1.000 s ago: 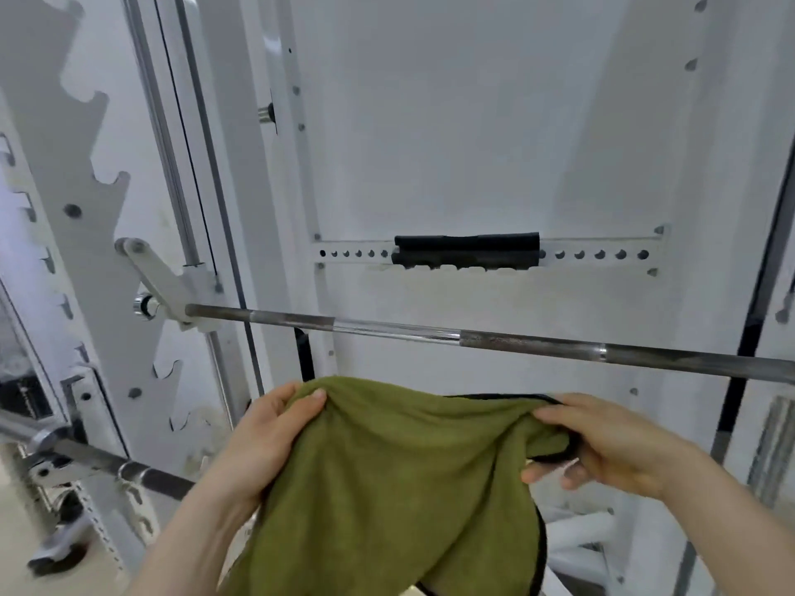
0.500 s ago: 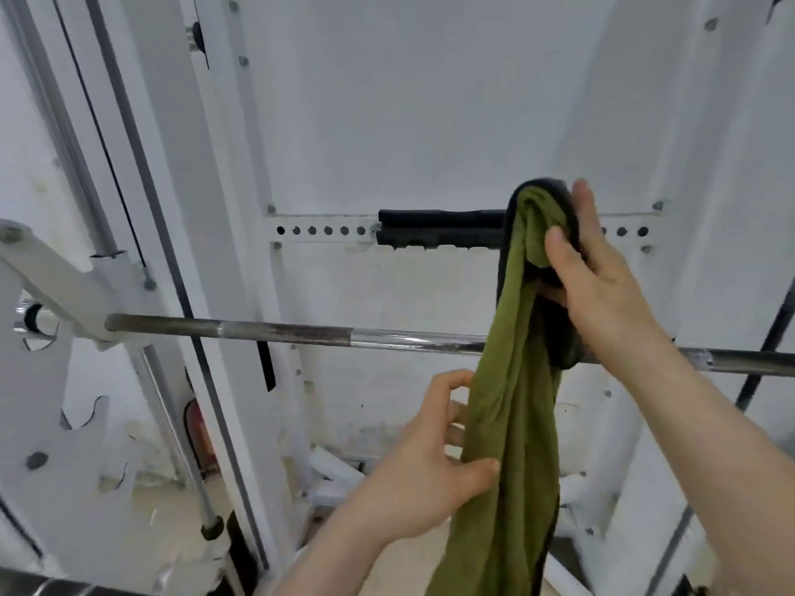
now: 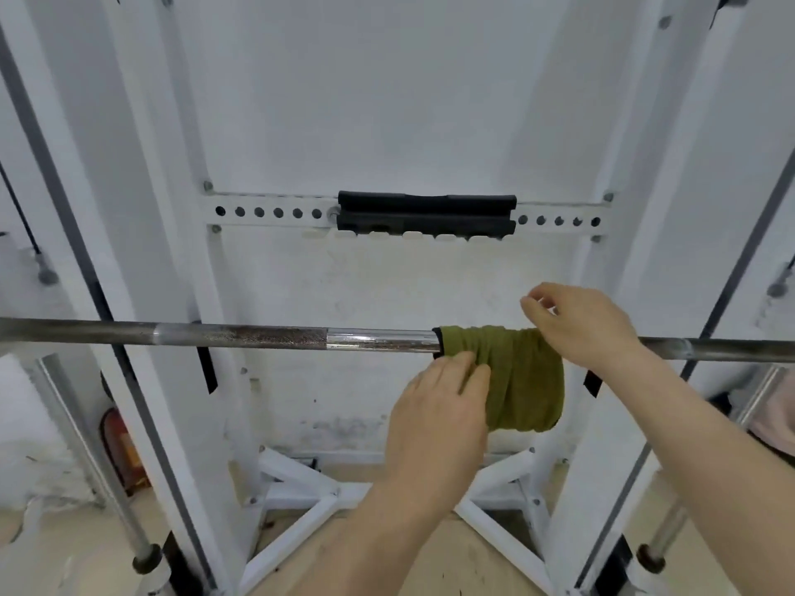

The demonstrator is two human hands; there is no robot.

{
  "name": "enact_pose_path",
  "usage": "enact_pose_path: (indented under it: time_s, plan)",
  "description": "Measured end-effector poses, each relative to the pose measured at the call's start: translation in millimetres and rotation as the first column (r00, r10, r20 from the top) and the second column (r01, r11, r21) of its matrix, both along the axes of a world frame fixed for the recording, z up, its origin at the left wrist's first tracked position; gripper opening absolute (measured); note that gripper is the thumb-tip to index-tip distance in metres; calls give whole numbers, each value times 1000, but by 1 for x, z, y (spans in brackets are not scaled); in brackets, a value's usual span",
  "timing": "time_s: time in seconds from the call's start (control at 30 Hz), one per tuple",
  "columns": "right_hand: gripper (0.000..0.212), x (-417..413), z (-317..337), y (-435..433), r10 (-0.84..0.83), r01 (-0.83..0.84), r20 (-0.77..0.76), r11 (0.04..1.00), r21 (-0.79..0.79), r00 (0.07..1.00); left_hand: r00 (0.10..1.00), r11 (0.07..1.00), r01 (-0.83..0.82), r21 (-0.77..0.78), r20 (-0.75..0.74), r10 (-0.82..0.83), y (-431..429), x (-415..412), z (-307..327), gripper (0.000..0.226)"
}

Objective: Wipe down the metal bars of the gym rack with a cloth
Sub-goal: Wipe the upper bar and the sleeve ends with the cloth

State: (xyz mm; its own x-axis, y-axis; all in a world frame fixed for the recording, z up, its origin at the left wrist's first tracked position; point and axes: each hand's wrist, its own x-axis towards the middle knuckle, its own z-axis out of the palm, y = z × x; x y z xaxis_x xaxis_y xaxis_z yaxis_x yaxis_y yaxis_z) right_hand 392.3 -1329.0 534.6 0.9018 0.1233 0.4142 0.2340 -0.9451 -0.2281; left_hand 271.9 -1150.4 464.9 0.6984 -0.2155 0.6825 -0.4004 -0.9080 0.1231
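Head view: green cloth draped over bar, between hands. Left hand pinched cloth's lower-left edge; right hand loose, fingers part-spread, resting on its right end. Risk: loose drape bunching or slipping off once rubbed.

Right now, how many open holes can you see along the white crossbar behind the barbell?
11: six holes left of the black pad, five right of it. The pad may hide more.
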Motion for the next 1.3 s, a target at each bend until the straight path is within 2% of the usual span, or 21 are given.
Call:
enact_pose_path:
  time_s: [0.07,0.13,0.23,0.33,0.43,0.57,0.7,0.8,0.9,0.97,1.13,1.23,1.3]
  plan:
    - [42,-4,-13,-12,-25,26,-34,999,22,999,996,992,-82,99,-23,85,-9,24,10,63]
    - [46,-4,-26,-26,-78,77,20,996,41,997,976,964,-158,212,-113,185,-17,52,14,67]
    - [46,5,-38,-44,-93,110,137,986,-124,986,951,916,-221,335,-133,279,-41,81,12,53]
    - [45,18,-39,-51,-82,98,94,977,-187,992,955,919,-217,329,-122,269,-77,97,13,33]
    - [42,24,-46,-58,-51,76,139,979,-188,989,977,937,-170,307,-75,202,-108,112,15,22]
    - [44,30,-50,-69,-22,34,192,998,-60,981,985,931,-121,345,-72,155,-119,124,20,24]
    - [41,23,-51,-80,77,-79,209,997,0,975,986,847,-167,506,67,154,-95,120,21,31]
    - [49,22,-48,-81,125,-120,234,992,-38,964,938,796,-340,501,121,324,-45,113,22,29]
    - [60,24,-50,-74,124,-99,273,990,-105,954,858,761,-487,428,72,508,1,98,22,30]
    - [65,23,-53,-67,122,-88,253,986,-142,960,857,796,-481,366,7,515,-1,97,21,25]
    - [67,26,-53,-62,114,-81,240,986,-144,964,935,901,-337,272,-11,353,-112,110,15,11]
    - [63,28,-53,-64,127,-101,233,988,-119,964,943,847,-307,435,18,332,-109,118,22,16]
    - [58,24,-53,-66,159,-138,211,984,-111,964,962,846,-219,487,-38,271,-85,118,25,26]
